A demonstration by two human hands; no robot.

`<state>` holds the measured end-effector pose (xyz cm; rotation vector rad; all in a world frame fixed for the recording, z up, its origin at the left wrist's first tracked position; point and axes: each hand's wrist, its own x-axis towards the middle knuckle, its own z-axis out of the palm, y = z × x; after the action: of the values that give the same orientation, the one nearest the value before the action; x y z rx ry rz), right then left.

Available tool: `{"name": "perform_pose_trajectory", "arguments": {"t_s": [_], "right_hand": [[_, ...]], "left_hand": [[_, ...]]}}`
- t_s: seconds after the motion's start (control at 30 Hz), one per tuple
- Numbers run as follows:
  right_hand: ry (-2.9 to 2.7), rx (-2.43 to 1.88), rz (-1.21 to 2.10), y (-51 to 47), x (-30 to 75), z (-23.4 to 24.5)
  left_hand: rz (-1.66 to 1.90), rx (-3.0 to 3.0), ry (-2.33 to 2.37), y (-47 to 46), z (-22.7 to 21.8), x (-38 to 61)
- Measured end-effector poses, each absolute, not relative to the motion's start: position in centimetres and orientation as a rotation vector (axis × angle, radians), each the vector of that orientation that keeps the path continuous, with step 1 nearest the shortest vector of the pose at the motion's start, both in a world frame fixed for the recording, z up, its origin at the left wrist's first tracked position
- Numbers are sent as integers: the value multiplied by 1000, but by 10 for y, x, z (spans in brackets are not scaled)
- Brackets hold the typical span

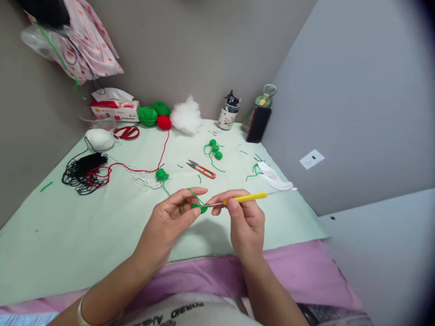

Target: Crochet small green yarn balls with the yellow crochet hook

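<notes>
My left hand (170, 217) pinches a small green crochet piece (200, 208) between thumb and fingers, with green yarn (193, 194) looped over the index finger. My right hand (243, 217) grips a yellow-handled crochet hook (245, 198), whose metal tip points left into the green piece. Both hands hover above the pale green table mat (84, 226), close to its front edge. The yarn runs back to a little green ball (162, 174) lying on the mat.
Orange thread snips (202, 169), small green crocheted balls (215, 148), white cloth (275, 178), black and red yarn tangles (84, 174), red scissors (127, 132), yarn balls (153, 115), white stuffing (186, 116), a tissue box (114, 108), a jar (229, 115) and a phone (258, 124) lie behind.
</notes>
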<state>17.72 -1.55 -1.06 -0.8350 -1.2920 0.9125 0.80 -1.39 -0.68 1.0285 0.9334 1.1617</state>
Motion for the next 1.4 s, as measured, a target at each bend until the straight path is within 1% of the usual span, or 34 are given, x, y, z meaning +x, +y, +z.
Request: {"name": "perform_pose_trajectory", "arguments": {"t_s": [0.1,0.2,0.3,0.37,0.4,0.47,0.57,0.63,0.7,0.8,0.9,0.97,1.0,1.07,1.13,1.23,1.3,1.4], "right_hand": [[-1527,-855,615,-21,177,-10],[-1756,-779,270,-21,176,-15],[-1868,-759,-57,-19,173,-25],[-1865,-765,-150,-18,172,-28],[-1840,-775,-112,-17,172,-28],[-1718,-813,126,-17,173,-25],[-1414,-795,594,-15,175,-17],[-1311,-747,764,-13,175,-13],[-1346,-733,797,-11,173,-13],[-1460,-778,671,-13,172,-16],[-1668,-828,350,-17,172,-19],[-1794,-819,135,-18,174,-20],[-1805,-805,97,-18,175,-19],[-1699,-800,200,-16,177,-17],[-1485,-804,450,-14,178,-15],[-1257,-769,813,-11,176,-13],[-1268,-768,898,-11,174,-13],[-1301,-826,872,-11,173,-16]], "left_hand": [[1206,1138,1017,-15,-8,9],[1279,1191,1113,-17,-7,13],[1277,1037,1043,-18,-6,18],[1175,833,912,-16,-6,19],[1115,734,847,-15,-6,19],[1034,595,762,-11,-5,16],[1078,595,757,-8,-3,12],[1110,685,786,-8,-1,12],[1117,774,804,-11,0,14],[1143,830,845,-14,-1,18],[1172,762,844,-14,-3,21],[1111,655,785,-12,-5,21],[1063,595,750,-10,-5,20],[991,498,694,-7,-4,17],[1002,468,672,-5,-3,14],[1093,576,719,-6,0,14],[1118,700,782,-9,0,16],[1118,845,857,-13,-2,17]]}}
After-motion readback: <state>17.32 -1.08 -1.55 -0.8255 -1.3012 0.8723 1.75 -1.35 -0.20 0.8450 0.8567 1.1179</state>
